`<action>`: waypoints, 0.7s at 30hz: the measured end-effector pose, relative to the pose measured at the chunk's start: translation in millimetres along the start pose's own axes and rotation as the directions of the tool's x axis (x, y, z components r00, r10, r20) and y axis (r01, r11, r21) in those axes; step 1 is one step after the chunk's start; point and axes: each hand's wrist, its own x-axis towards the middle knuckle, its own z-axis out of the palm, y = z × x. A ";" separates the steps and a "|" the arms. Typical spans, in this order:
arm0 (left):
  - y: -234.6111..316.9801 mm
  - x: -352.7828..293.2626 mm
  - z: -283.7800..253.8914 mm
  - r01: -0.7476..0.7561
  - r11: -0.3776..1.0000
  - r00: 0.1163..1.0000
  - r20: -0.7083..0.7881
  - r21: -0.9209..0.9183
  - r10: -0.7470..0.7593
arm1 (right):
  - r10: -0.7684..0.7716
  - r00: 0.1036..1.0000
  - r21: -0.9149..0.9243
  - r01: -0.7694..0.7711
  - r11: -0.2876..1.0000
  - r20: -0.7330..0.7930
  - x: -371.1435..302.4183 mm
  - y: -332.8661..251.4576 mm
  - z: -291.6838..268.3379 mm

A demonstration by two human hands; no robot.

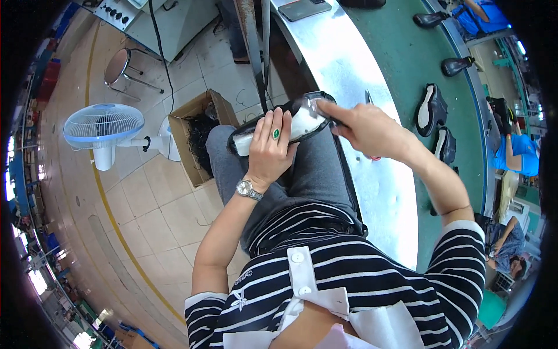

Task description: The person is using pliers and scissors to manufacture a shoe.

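A black shoe (302, 125) lies across my lap with its white underside turned up. My left hand (271, 142), with a green-stoned ring and a wristwatch, grips it, fingers laid over the white sole side. My right hand (372, 131) is closed round a small hammer-like tool (312, 106), whose metal head is blurred by motion. That head is over the far end of the shoe; whether it touches cannot be made out. Beneath the right hand, a red-handled tool (375, 157) rests on the shiny metal bench (383, 203), mostly hidden.
Left of my knees stands a cardboard box (195, 174) of black scraps, with a white fan (104, 128) and a stool (118, 65) beyond. A phone (302, 8) lies on the bench's far end. Past it, a green conveyor (401, 46) carries black shoes (430, 110). Co-workers sit beyond.
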 end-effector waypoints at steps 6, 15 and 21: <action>1.1 2.1 3.7 -0.027 0.999 1.000 0.016 0.028 0.027 | 0.199 0.975 0.059 -0.194 0.979 -0.102 18.4 4.8 39.6; 3.4 5.3 8.0 -0.012 0.999 1.000 0.005 0.045 0.012 | 0.261 0.946 0.179 -0.228 0.957 -0.191 21.8 13.2 43.8; 0.7 5.5 4.9 -0.015 0.997 1.000 0.010 0.080 0.014 | 0.338 0.870 0.332 -0.219 0.917 -0.360 22.9 -0.7 38.6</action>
